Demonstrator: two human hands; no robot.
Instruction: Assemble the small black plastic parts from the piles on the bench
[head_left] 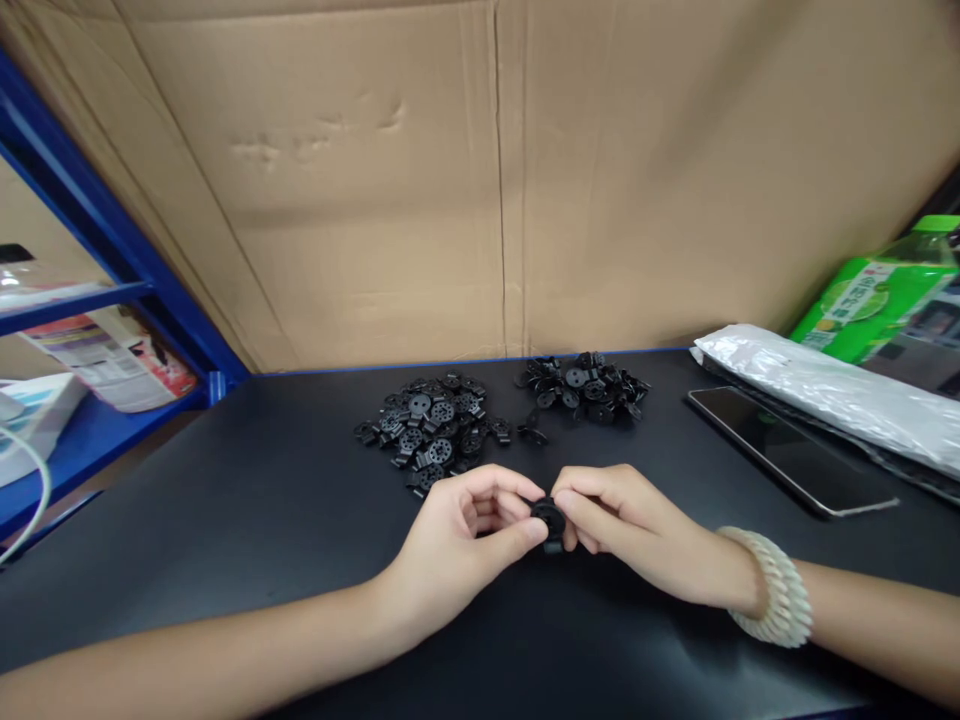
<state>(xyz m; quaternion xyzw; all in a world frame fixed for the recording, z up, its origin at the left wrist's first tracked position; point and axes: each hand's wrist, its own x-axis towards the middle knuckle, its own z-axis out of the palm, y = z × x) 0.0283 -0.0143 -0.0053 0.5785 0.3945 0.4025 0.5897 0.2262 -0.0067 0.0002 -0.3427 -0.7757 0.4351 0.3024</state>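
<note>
My left hand (465,530) and my right hand (622,520) meet over the black table (225,520), both pinching one small black round plastic part (549,520) between thumbs and fingertips. Just beyond my hands lie two heaps of similar black parts: a left heap of perforated discs (431,430) and a right heap (585,385) near the table's back edge. A pale coiled band sits on my right wrist (772,585).
A dark phone (787,450) lies flat at the right, beside a silvery plastic bag (825,385) and a green-labelled bottle (877,295). A cardboard wall (480,180) stands behind the table. Blue shelving (112,250) with packages is at the left.
</note>
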